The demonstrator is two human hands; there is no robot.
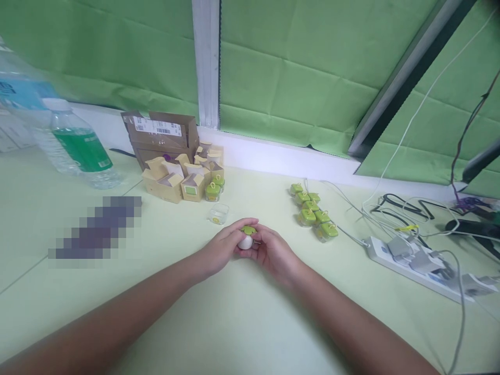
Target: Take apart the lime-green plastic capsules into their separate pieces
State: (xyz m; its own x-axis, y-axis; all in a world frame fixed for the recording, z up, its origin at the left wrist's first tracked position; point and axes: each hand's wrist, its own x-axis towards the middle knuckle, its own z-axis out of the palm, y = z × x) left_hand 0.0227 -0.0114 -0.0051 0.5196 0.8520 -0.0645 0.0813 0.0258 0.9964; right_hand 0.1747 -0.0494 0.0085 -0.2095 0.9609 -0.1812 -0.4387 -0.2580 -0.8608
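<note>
In front of me, above the table, my left hand and my right hand close around a small rounded white thing with a green top. Fingers of both hands cover its sides, so its exact kind does not show. Just beyond my left hand stands a small clear box with a yellow mark and no lid on it. Two similar clear boxes with green looped lids stand further back. To the right, several more green-lidded boxes form a slanting cluster.
Opened small cartons stand before a brown cardboard box at the back. Water bottles are at the left, near a blurred dark patch. On the right lies a white power strip with plugs and tangled cables.
</note>
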